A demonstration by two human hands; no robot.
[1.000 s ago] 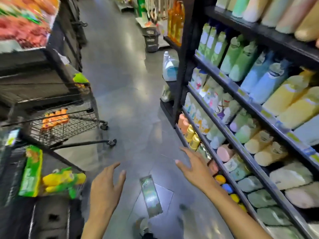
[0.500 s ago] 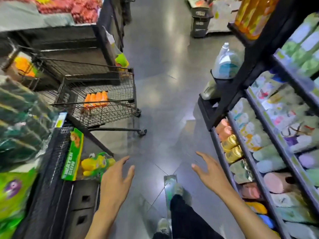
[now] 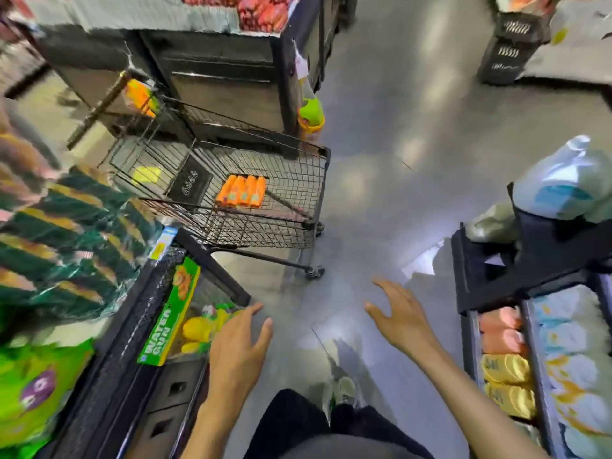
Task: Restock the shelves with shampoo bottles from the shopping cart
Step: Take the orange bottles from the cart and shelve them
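A black wire shopping cart (image 3: 299,197) stands in the aisle ahead and to my left. Several orange shampoo bottles (image 3: 241,191) lie side by side on its floor. The shelves (image 3: 533,352) at my right hold rows of bottles in orange, gold and pale blue. My left hand (image 3: 236,351) hangs over the floor with fingers spread and holds nothing. My right hand (image 3: 399,314) is also spread and empty, out in front of the shelf's end. Both hands are well short of the cart.
A low shelf at my left carries a green water gun box (image 3: 167,314) and yellow toys. A dark display case (image 3: 225,77) stands behind the cart. A large pale jug (image 3: 563,183) sits on the shelf end. A black crate (image 3: 510,48) stands far down the aisle.
My view has swung left from the shelves toward the cart, which now sits nearer the centre. Both hands stay spread and empty in front of me.
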